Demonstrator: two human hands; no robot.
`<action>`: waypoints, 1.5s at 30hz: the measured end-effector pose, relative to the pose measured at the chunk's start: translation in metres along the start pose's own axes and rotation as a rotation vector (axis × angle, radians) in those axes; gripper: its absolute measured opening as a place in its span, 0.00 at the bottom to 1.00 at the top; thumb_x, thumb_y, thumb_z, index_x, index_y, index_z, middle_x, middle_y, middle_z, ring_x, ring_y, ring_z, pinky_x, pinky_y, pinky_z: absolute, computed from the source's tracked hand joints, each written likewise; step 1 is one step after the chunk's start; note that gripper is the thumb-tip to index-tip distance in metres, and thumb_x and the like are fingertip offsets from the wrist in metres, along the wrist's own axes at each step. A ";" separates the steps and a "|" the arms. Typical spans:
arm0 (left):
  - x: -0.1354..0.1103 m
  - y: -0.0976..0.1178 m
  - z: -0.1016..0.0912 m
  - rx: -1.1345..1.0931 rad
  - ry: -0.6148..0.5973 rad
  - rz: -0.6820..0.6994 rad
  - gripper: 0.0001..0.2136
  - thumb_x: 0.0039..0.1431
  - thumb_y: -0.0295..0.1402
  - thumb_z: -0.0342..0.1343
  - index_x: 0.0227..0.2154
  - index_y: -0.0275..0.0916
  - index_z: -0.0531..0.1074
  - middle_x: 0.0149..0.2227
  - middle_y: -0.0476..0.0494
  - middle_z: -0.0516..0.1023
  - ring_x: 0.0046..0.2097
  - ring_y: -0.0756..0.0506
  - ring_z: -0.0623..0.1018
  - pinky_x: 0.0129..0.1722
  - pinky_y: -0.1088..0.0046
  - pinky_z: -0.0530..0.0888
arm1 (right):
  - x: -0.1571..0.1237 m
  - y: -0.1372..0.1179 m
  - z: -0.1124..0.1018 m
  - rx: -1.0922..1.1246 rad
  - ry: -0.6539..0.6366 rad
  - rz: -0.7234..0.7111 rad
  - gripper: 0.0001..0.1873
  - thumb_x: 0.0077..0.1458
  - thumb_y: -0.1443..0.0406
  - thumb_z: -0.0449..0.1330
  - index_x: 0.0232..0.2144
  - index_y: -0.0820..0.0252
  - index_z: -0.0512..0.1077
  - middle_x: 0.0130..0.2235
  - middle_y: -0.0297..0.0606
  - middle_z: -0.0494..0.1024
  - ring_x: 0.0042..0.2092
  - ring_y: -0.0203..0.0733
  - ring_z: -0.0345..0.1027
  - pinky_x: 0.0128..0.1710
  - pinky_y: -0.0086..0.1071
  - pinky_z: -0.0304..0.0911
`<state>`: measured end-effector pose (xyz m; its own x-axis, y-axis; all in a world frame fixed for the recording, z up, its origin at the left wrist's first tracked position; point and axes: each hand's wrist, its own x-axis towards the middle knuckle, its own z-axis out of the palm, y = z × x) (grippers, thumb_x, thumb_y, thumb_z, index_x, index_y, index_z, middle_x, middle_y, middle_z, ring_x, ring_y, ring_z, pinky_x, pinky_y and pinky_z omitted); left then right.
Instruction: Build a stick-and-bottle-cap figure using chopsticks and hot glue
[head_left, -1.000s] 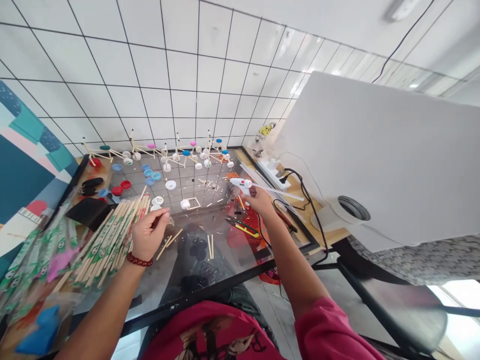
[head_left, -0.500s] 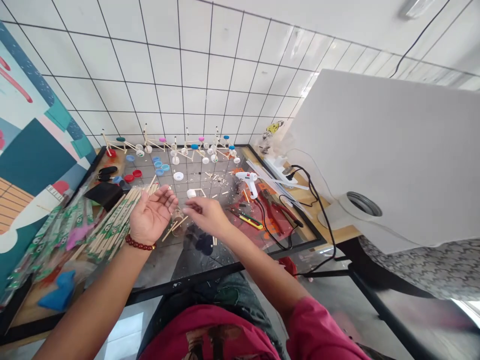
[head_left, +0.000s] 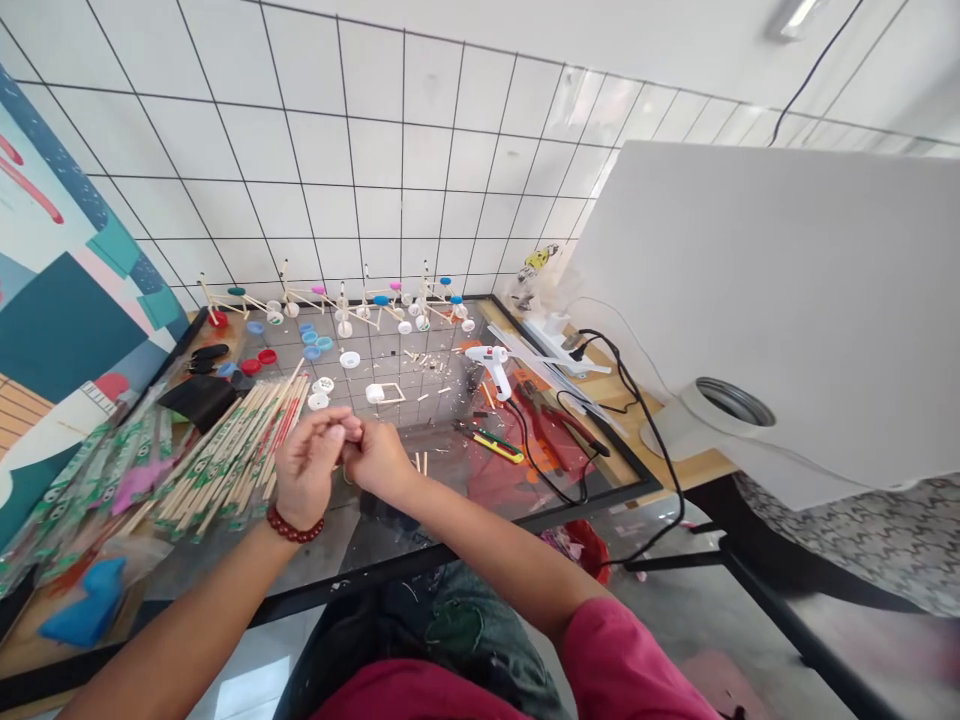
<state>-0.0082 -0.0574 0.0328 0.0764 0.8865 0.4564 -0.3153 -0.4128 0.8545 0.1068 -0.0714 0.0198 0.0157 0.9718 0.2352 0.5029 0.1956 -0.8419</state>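
Observation:
My left hand (head_left: 309, 462) and my right hand (head_left: 377, 458) meet above the glass table (head_left: 450, 500), fingertips pinched together on something too small to make out. My left wrist wears a red bead bracelet. A pile of wrapped chopsticks (head_left: 225, 450) lies just left of my hands. Short cut sticks (head_left: 421, 462) lie on the glass beside my right hand. The white glue gun (head_left: 491, 362) stands on the glass further back right, with nobody holding it.
Stick-and-bottle-cap models (head_left: 360, 300) line the tiled wall. Loose caps (head_left: 311, 340), a small stick frame (head_left: 386, 392), a yellow cutter (head_left: 491, 445), red pliers (head_left: 551, 415) and black cords lie on the glass. A white foam board (head_left: 765, 310) stands on the right.
My right hand set the glue gun down on the glass and came left to meet my left hand. My left hand opened palm up, then closed into a pinch.

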 end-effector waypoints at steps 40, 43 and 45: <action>0.025 -0.007 -0.022 0.747 -0.509 0.055 0.09 0.60 0.39 0.62 0.30 0.44 0.85 0.31 0.42 0.85 0.30 0.43 0.80 0.31 0.68 0.74 | -0.050 0.046 -0.125 -0.388 -0.162 -0.272 0.17 0.63 0.76 0.59 0.41 0.55 0.85 0.42 0.39 0.85 0.45 0.43 0.77 0.48 0.35 0.69; 0.014 -0.008 -0.015 0.662 -0.538 0.074 0.11 0.64 0.39 0.60 0.36 0.44 0.87 0.35 0.40 0.87 0.36 0.39 0.84 0.39 0.65 0.79 | -0.074 0.054 -0.123 -0.613 -0.245 -0.287 0.24 0.60 0.80 0.58 0.48 0.53 0.85 0.50 0.41 0.84 0.48 0.45 0.77 0.50 0.36 0.69; 0.007 -0.012 -0.012 0.623 -0.553 0.079 0.11 0.65 0.40 0.60 0.38 0.45 0.88 0.37 0.40 0.88 0.37 0.39 0.85 0.41 0.65 0.81 | -0.081 0.057 -0.119 -0.695 -0.243 -0.283 0.23 0.61 0.79 0.59 0.50 0.53 0.84 0.52 0.42 0.84 0.49 0.46 0.76 0.50 0.37 0.68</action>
<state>-0.0156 -0.0436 0.0228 0.5802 0.6869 0.4377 0.2294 -0.6535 0.7213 0.2369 -0.1544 0.0103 -0.3425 0.9146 0.2149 0.8858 0.3906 -0.2507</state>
